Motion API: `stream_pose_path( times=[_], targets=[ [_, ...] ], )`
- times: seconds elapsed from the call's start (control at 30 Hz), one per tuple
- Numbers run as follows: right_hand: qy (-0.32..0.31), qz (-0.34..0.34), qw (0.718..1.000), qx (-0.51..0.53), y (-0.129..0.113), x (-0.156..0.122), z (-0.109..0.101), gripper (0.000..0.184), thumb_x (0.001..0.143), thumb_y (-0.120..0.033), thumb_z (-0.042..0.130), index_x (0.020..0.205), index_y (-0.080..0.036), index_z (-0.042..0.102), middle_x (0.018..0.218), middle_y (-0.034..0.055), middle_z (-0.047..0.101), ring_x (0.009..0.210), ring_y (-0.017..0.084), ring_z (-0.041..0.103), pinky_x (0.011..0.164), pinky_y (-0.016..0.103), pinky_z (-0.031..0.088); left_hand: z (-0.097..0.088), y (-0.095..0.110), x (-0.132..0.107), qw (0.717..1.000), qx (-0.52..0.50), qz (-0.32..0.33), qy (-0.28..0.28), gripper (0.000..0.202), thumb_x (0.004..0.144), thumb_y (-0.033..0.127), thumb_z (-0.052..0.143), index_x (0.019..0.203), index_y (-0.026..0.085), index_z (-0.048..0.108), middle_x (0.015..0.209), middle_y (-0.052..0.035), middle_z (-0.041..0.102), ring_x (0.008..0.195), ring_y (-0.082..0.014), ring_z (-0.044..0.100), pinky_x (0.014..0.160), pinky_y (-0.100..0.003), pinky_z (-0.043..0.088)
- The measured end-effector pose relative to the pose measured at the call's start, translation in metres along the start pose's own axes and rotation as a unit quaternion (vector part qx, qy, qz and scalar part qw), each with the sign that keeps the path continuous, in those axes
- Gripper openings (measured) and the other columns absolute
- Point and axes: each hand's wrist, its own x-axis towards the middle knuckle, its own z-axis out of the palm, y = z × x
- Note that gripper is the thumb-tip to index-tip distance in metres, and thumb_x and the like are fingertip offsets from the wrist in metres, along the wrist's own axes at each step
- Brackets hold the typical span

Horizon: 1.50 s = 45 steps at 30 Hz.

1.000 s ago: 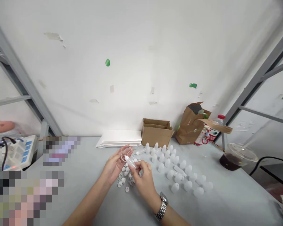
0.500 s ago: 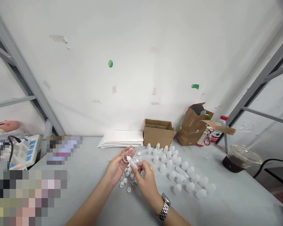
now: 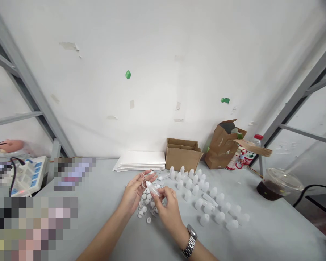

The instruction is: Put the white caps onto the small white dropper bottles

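Observation:
My right hand (image 3: 167,204) pinches a small translucent dropper bottle (image 3: 153,189) between thumb and fingers, its white tip tilted up to the left. At that tip, my left hand (image 3: 133,191) has thumb and forefinger closed on a thin looped cap strap (image 3: 143,182), while its other fingers stretch out behind the bottle. The cap itself is mostly hidden by the fingers. Below and between both hands lies a pile of small white caps (image 3: 144,209). To the right, several translucent bottles (image 3: 195,190) stand in loose rows, with a few lying on their sides.
Behind the bottles are an open cardboard box (image 3: 182,157) and a stack of white sheets (image 3: 141,160). A brown paper bag (image 3: 220,152) and a lidded cup of dark drink (image 3: 274,186) stand on the right. A power strip (image 3: 38,174) lies at left on the grey table (image 3: 103,210).
Hardly anything differs. The view has shifted slightly, and both hands keep the bottle and strap in nearly the same place.

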Motion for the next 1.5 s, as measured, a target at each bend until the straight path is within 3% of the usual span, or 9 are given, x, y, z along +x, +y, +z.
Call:
stream_pose_path(
  times=[0.33, 0.53, 0.67, 0.83, 1.03, 1.13, 1.2, 1.37, 1.5],
  targets=[
    [-0.021, -0.020, 0.999, -0.046, 0.001, 0.002, -0.004, 0.018, 0.082, -0.034, 0.049, 0.071, -0.019, 0.050, 0.063, -0.0004, 0.051, 0.073, 0.017, 0.045, 0.067, 0.027, 0.037, -0.005, 0.005, 0.003, 0.993, 0.115, 0.009, -0.036, 0.039, 0.071, 0.036, 0.061, 0.103, 0.014, 0.058, 0.095, -0.0112, 0.070, 0.095, -0.0251, 0.062, 0.082, -0.033, 0.045],
    [-0.028, -0.041, 0.997, -0.061, 0.002, 0.003, -0.006, 0.019, 0.083, -0.030, 0.047, 0.067, -0.020, 0.046, 0.062, -0.0015, 0.050, 0.068, 0.016, 0.044, 0.069, 0.028, 0.036, -0.010, 0.005, 0.005, 0.981, 0.172, -0.011, -0.083, 0.056, 0.072, 0.043, 0.058, 0.120, 0.017, 0.049, 0.108, -0.0116, 0.065, 0.102, -0.0270, 0.058, 0.086, -0.038, 0.045],
    [-0.014, -0.017, 0.999, -0.031, 0.004, 0.003, -0.003, 0.021, 0.082, -0.033, 0.048, 0.066, -0.020, 0.048, 0.063, -0.0006, 0.051, 0.070, 0.016, 0.046, 0.065, 0.026, 0.037, -0.007, 0.006, 0.003, 0.976, 0.188, -0.032, -0.109, 0.064, 0.071, 0.046, 0.057, 0.127, 0.019, 0.042, 0.116, -0.0108, 0.060, 0.109, -0.0265, 0.053, 0.092, -0.039, 0.040],
    [-0.002, 0.026, 0.998, 0.063, 0.005, 0.004, 0.000, 0.025, 0.082, -0.042, 0.047, 0.076, -0.019, 0.055, 0.065, 0.0005, 0.058, 0.068, 0.016, 0.051, 0.062, 0.025, 0.040, -0.004, 0.001, 0.000, 0.982, 0.158, 0.011, -0.108, 0.055, 0.074, 0.044, 0.055, 0.123, 0.020, 0.047, 0.123, -0.0097, 0.055, 0.114, -0.0256, 0.049, 0.095, -0.038, 0.039],
    [-0.031, 0.054, 0.993, 0.098, 0.007, 0.006, 0.000, 0.032, 0.083, -0.045, 0.043, 0.088, -0.019, 0.061, 0.070, 0.0020, 0.062, 0.072, 0.017, 0.055, 0.065, 0.025, 0.041, -0.006, -0.016, 0.005, 0.971, 0.225, 0.058, -0.058, 0.037, 0.069, 0.042, 0.061, 0.095, 0.015, 0.065, 0.103, -0.0093, 0.067, 0.095, -0.0250, 0.061, 0.086, -0.036, 0.045],
    [-0.044, 0.065, 0.995, 0.061, 0.008, 0.007, -0.001, 0.036, 0.084, -0.044, 0.042, 0.103, -0.020, 0.060, 0.069, 0.0015, 0.062, 0.071, 0.018, 0.054, 0.068, 0.026, 0.040, -0.019, -0.007, 0.013, 0.939, 0.332, 0.093, -0.014, 0.043, 0.071, 0.047, 0.053, 0.096, 0.013, 0.064, 0.100, -0.0086, 0.068, 0.090, -0.0235, 0.063, 0.080, -0.033, 0.048],
    [-0.038, 0.078, 0.996, 0.031, 0.008, 0.008, -0.001, 0.041, 0.084, -0.044, 0.042, 0.113, -0.019, 0.055, 0.068, 0.0011, 0.062, 0.071, 0.018, 0.053, 0.070, 0.028, 0.040, -0.036, 0.009, 0.020, 0.871, 0.467, 0.136, 0.074, 0.047, 0.072, 0.051, 0.044, 0.095, 0.015, 0.064, 0.098, -0.0063, 0.069, 0.089, -0.0219, 0.063, 0.076, -0.030, 0.049],
    [-0.042, 0.093, 0.995, 0.004, 0.009, 0.007, -0.001, 0.042, 0.084, -0.043, 0.041, 0.117, -0.020, 0.053, 0.067, 0.0006, 0.062, 0.074, 0.019, 0.052, 0.073, 0.028, 0.038, -0.092, 0.051, 0.033, 0.790, 0.561, 0.143, 0.205, 0.035, 0.064, 0.044, 0.055, 0.084, 0.019, 0.066, 0.098, -0.0082, 0.069, 0.096, -0.0275, 0.059, 0.083, -0.033, 0.042],
    [-0.053, 0.085, 0.995, 0.004, 0.011, 0.005, 0.002, 0.040, 0.084, -0.042, 0.042, 0.115, -0.021, 0.055, 0.065, -0.0002, 0.061, 0.071, 0.018, 0.052, 0.074, 0.028, 0.037, -0.114, 0.058, 0.037, 0.744, 0.612, 0.136, 0.233, 0.028, 0.066, 0.042, 0.054, 0.079, 0.020, 0.065, 0.088, -0.0083, 0.071, 0.089, -0.0264, 0.062, 0.074, -0.030, 0.043]
  ],
)
